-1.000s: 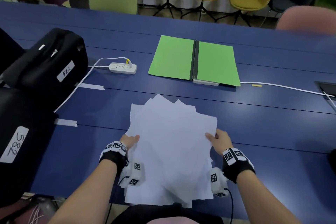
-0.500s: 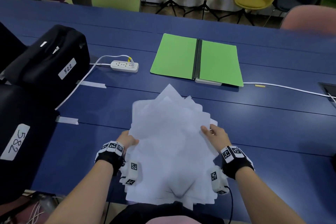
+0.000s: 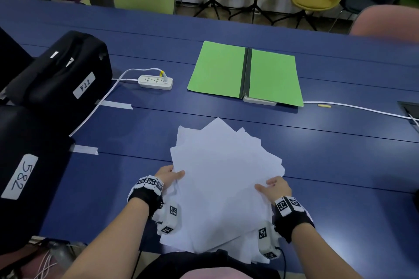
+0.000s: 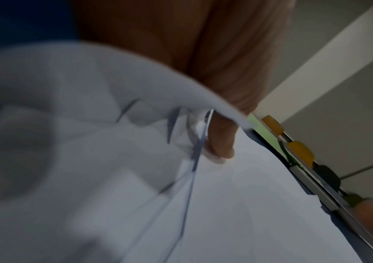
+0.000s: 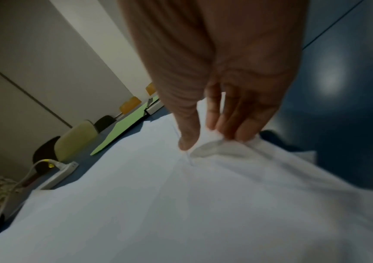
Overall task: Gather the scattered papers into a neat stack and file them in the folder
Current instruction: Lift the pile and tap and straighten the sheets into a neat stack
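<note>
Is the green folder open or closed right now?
Open. The green folder lies flat on the blue table with both covers spread either side of its dark spine; no papers in it yet.

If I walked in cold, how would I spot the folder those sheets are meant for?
Start at the long blue table. Beyond the fanned white papers held in both hands lies the folder, spread open and flat. It is the only bright green thing on the tabletop, split by a dark spine, right of the white power strip.
</note>
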The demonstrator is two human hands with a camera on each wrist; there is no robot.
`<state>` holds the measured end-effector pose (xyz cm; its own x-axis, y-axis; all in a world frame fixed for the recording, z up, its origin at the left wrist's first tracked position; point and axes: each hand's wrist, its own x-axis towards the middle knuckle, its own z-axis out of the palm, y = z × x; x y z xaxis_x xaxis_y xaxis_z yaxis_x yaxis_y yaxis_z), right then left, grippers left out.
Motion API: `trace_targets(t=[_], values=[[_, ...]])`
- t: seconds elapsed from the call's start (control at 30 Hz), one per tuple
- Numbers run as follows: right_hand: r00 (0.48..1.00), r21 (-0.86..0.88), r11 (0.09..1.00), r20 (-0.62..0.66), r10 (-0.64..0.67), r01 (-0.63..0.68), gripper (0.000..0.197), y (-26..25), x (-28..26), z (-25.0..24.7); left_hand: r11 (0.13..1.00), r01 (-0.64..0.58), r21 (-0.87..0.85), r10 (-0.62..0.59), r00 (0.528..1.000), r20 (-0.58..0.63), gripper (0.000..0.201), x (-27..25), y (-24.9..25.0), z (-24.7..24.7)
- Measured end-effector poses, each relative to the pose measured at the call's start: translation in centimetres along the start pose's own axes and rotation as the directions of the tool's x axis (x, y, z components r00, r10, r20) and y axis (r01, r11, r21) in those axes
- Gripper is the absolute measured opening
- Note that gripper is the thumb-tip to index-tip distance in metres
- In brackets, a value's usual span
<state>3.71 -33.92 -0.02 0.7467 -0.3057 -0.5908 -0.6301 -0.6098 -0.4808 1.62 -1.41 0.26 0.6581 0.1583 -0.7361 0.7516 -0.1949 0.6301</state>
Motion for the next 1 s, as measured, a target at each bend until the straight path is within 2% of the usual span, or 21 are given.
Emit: trace_targets(t=[0.1, 0.17, 0.23, 0.3, 0.37, 0.4, 0.5, 0.57, 0.67, 0.73, 0.8, 0.87, 0.9, 0.97, 1.0], values=[[0.994, 0.077, 0.991, -0.006, 0.113, -0.113, 0.076, 1.4, 0.4, -0.7, 1.0, -0.014, 0.025, 0.014, 1.0, -0.004, 0.031, 0.1, 0.5, 0.4], [0.991, 0.159, 0.979, 0.051, 0.121, -0.128, 0.104, 2.8, 2.1, -0.2, 0.995, -0.046, 0.087, 0.051, 0.997, -0.064, 0.033, 0.0, 1.2, 1.0], [0.991, 0.29, 0.95, 0.1, 0.091, -0.116, 0.117, 4.8, 4.6, 0.8, 0.99, -0.09, 0.107, 0.106, 0.982, -0.155, 0.034, -0.1, 1.9, 1.6], [0.99, 0.461, 0.881, 0.131, 0.051, -0.106, 0.108, 3.5, 2.4, 0.0, 0.991, -0.113, 0.068, 0.124, 0.974, -0.191, 0.031, -0.1, 2.5, 1.7], [0.978, 0.577, 0.812, 0.205, -0.042, -0.086, 0.077, 2.1, 0.0, -0.6, 0.994, -0.11, -0.001, 0.107, 0.975, -0.194, 0.024, 0.0, 2.5, 1.1], [0.955, 0.635, 0.765, 0.28, -0.103, -0.104, 0.07, 1.9, -0.7, -0.9, 0.994, -0.102, -0.041, 0.094, 0.979, -0.18, 0.021, 0.0, 2.5, 0.7], [0.876, 0.705, 0.681, 0.439, -0.199, -0.198, 0.095, 2.4, -0.9, -0.7, 0.983, -0.088, -0.164, 0.069, 0.991, -0.117, 0.033, 0.1, 2.0, -0.5], [0.866, 0.69, 0.692, 0.461, -0.195, -0.212, 0.105, 2.6, -0.5, 0.0, 0.986, -0.035, -0.162, 0.027, 0.998, -0.051, 0.05, 0.5, 1.2, -0.9], [0.867, 0.62, 0.755, 0.477, -0.144, -0.215, 0.104, 2.2, -0.5, 0.7, 0.995, 0.044, 0.085, -0.044, 0.999, -0.007, 0.062, 0.3, 0.6, -0.4], [0.87, 0.554, 0.808, 0.479, -0.113, -0.2, 0.094, 1.3, -0.9, 0.6, 0.973, 0.045, 0.228, -0.042, 0.999, -0.016, 0.055, 0.0, 0.6, 0.5], [0.924, 0.536, 0.831, 0.375, -0.079, -0.146, 0.077, 0.6, -1.1, 0.6, 0.958, 0.015, 0.285, -0.002, 0.999, -0.046, 0.047, -0.1, 1.1, 1.4], [0.971, 0.568, 0.819, 0.231, -0.067, -0.078, 0.059, 0.5, -0.8, 1.4, 0.958, -0.029, 0.284, 0.056, 0.995, -0.087, 0.041, -0.2, 1.4, 2.3], [0.979, 0.583, 0.809, 0.198, -0.048, -0.079, 0.055, 0.6, -0.7, 1.7, 0.968, -0.053, 0.246, 0.083, 0.99, -0.114, 0.039, -0.4, 1.4, 2.9], [0.974, 0.617, 0.78, 0.223, -0.042, -0.107, 0.057, 0.5, -0.8, 1.7, 0.986, -0.099, 0.135, 0.121, 0.979, -0.164, 0.037, -0.9, 1.3, 3.5], [0.963, 0.645, 0.754, 0.261, -0.063, -0.126, 0.063, 0.4, -0.7, 1.2, 0.989, -0.117, 0.089, 0.131, 0.977, -0.171, 0.037, -1.1, 1.4, 3.5]])
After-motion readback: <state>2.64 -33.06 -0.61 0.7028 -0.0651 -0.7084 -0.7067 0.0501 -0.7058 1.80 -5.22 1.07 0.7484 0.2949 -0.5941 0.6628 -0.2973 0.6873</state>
